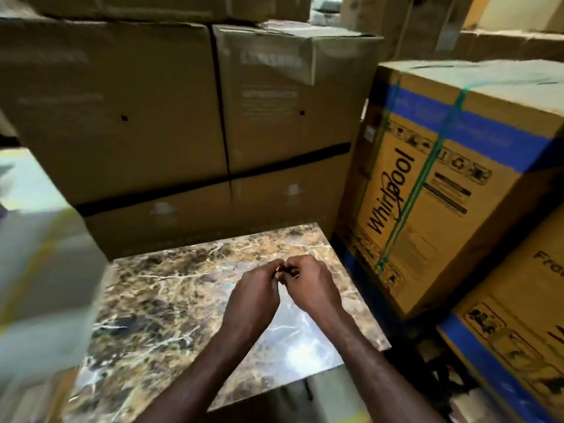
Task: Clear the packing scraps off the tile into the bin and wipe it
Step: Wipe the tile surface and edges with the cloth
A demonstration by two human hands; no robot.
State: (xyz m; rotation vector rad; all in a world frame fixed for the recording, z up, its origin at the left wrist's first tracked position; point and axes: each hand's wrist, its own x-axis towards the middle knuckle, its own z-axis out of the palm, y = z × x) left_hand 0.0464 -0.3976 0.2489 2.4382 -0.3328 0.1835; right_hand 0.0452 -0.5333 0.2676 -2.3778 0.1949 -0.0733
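Marble-patterned tile (171,300) lies flat in the lower middle of the view, brown and cream with pale veins, and a bright glare sits on its near right part. Both hands hover together over its far right area. The left hand (253,296) and the right hand (311,285) meet fingertip to fingertip, fingers curled in, and pinch between them a small dark scrap (288,271) (too small and blurred to say what it is made of). Both forearms reach in from the bottom edge, crossing over the tile's near half.

Behind the tile stands a stack of plain brown cartons (171,123), their fronts close to the tile's far edge; print on them is too smeared to read. To the right, just beside the tile, stands a yellow-brown Whirlpool box (433,190) with a blue band and green straps round it. Nearer and lower on the right is a second box (518,337) of the same colours, only partly in view. The left edge of the view is a pale blur that cannot be made out.
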